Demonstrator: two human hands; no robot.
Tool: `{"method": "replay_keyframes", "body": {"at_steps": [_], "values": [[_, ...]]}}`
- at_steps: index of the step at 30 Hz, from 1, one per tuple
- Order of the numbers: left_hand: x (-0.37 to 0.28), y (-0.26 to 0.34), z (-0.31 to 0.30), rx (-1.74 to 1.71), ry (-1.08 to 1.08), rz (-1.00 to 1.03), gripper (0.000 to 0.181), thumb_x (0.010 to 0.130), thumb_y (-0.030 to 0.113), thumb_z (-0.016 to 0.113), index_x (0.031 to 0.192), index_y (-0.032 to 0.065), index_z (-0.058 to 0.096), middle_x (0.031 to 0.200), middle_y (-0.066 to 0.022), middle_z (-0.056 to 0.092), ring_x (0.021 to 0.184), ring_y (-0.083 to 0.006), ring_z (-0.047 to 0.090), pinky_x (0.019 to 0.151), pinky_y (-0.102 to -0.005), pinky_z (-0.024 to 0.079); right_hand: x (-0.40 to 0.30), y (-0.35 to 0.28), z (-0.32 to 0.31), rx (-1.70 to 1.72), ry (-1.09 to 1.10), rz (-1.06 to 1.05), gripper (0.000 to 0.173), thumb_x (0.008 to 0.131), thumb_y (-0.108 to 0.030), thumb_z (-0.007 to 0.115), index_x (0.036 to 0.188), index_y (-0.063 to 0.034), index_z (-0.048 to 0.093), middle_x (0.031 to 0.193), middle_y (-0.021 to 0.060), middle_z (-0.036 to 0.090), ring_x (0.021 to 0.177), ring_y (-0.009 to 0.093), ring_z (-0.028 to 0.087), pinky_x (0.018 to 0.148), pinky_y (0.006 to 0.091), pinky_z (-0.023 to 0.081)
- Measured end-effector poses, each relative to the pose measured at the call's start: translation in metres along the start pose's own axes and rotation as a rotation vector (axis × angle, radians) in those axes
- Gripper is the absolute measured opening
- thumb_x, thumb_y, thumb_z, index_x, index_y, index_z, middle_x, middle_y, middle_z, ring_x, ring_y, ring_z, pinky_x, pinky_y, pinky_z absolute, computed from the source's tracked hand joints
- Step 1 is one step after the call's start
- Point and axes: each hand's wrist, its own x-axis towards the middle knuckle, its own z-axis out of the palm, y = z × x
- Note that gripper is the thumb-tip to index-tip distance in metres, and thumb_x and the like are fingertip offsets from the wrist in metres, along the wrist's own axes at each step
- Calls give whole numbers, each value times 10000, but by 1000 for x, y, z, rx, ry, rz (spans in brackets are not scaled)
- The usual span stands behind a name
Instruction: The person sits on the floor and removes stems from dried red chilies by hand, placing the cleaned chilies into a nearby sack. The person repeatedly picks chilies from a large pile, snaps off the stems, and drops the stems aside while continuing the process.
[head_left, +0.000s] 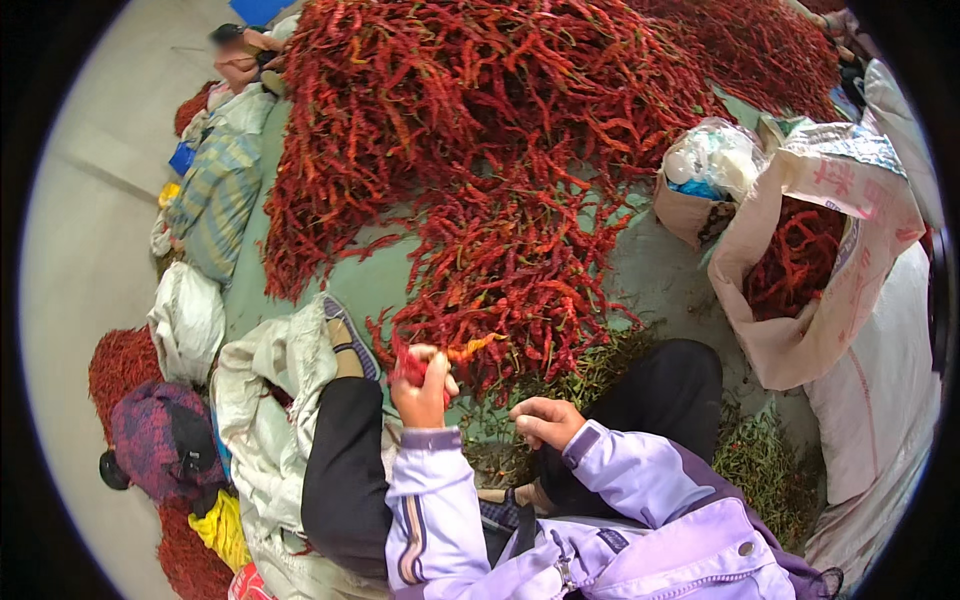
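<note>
My left hand (421, 390) is closed around a small bunch of red chili peppers (409, 367), held just above the near edge of a loose heap of red chilies (510, 285). A yellow-orange chili (476, 346) lies just right of its fingertips; whether the hand touches it I cannot tell. To the right, my right hand (549, 421) hovers with curled fingers, thumb near the fingertips and nothing visible in it. Green stems and stalks (600, 367) litter the ground beyond that hand, between the chilies and my bent right knee.
A large chili pile (465, 82) rises ahead on a green sheet (375, 274). At right stands an open woven sack (757, 337) with chilies inside, beside a bag of plastic wrappings (712, 161). A white sack (262, 390) lies at my left leg. Other people sit near the far piles.
</note>
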Motion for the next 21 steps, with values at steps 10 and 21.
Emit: {"method": "replay_keyframes", "body": {"at_steps": [10,21], "values": [[-136,-8,21,208,-227,-49,127,753,51,545,866,52,486,640,-8,515,484,-74,481,428,-180,387,-47,-31,4,510,-13,55,146,806,-183,510,877,-56,517,666,18,526,516,101,490,475,218,403],[-124,-11,7,-375,-12,-218,111,817,98,465,905,30,456,672,-90,538,502,-165,518,406,-265,380,-75,-153,-76,388,217,-545,247,823,-207,466,1026,-67,465,843,103,576,601,178,565,526,310,487]]}}
